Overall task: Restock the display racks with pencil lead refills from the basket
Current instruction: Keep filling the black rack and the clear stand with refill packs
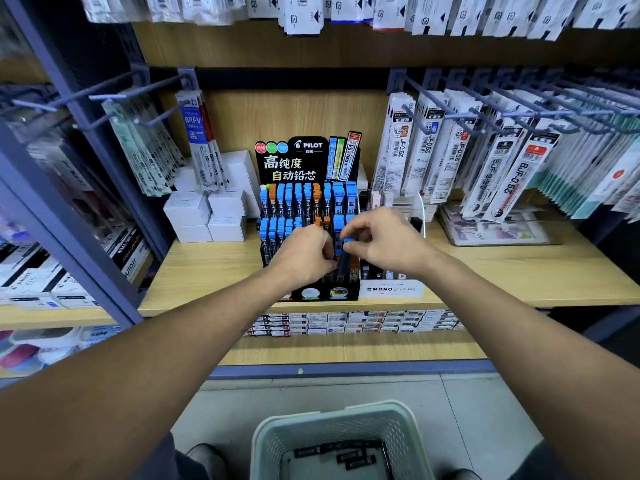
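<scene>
A black display rack [308, 174] of pencil lead refills stands on the wooden shelf, its rows filled with blue-capped and orange-capped tubes. My right hand [384, 242] pinches a dark refill tube with a blue cap [345, 261] upright over the rack's front right slots. Just to its left, my left hand [303, 256] is curled at the front row, fingers among the tubes there; what it holds is hidden. A pale green basket [405, 415] sits on the floor below, with several dark refill packs in its bottom.
White boxes [207, 209] are stacked left of the rack, and a white "MONO graph" box [391, 289] sits against its right side. Hanging refill packets [485, 161] crowd the hooks on both sides. More small boxes line the lower shelf [346, 322].
</scene>
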`<state>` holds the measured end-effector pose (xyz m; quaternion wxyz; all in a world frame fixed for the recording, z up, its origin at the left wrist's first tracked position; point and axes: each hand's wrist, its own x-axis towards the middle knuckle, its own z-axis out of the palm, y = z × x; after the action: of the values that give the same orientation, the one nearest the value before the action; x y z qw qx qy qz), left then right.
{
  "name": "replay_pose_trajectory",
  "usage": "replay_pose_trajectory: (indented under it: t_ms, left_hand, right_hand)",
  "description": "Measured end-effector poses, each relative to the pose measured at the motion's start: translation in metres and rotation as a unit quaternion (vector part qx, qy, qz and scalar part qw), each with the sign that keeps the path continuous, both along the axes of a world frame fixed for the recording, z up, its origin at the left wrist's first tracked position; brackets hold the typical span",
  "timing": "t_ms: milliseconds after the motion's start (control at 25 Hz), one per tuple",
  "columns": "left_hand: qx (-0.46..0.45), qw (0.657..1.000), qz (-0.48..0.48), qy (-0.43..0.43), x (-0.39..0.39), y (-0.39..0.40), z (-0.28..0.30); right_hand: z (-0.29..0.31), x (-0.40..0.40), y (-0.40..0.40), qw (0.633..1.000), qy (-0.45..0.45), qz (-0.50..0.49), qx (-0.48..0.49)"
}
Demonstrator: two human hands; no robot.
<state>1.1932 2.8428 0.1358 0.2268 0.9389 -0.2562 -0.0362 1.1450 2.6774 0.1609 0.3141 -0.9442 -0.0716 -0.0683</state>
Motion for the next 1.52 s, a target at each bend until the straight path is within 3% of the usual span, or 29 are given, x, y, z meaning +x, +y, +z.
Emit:
replay_pose_trajectory:
  t_ms: [320,640,960,1080,1200,1320,1400,1520]
  left_hand:
    - [0.024,0.998,-0.006,0.059,0.007,0.006,0.002]
    - [0.026,0.993,-0.009,0.117,0.005,0.005,0.004]
    - [0.005,0.992,-0.019,0.127,0.001,0.002,0.003]
    - [-0.003,0.992,-0.017,0.127,0.000,0.003,0.002]
    - [-0.035,0.992,-0.011,0.118,-0.003,0.004,0.006]
    - [-0.057,0.997,0.003,0.054,-0.004,0.004,0.010]
    - [-0.065,0.997,0.001,0.042,-0.002,0.004,0.011]
    - [-0.068,0.992,-0.024,0.106,-0.001,0.008,0.012]
  right_hand:
    - [-0.011,-0.002,0.009,0.981,-0.036,0.047,-0.183]
    - [-0.011,-0.002,0.007,0.986,-0.002,0.050,-0.159]
    - [-0.016,-0.005,0.016,0.958,0.001,0.064,-0.280]
    - [-0.017,-0.003,0.018,0.978,0.015,0.038,-0.205]
    - [-0.007,0.006,0.014,0.997,0.043,-0.062,0.019]
    - [-0.001,0.005,0.015,0.973,0.056,-0.095,0.201]
    - [0.000,0.004,0.015,0.968,0.056,-0.062,0.235]
    - [0.000,0.006,0.007,0.984,0.030,-0.010,0.176]
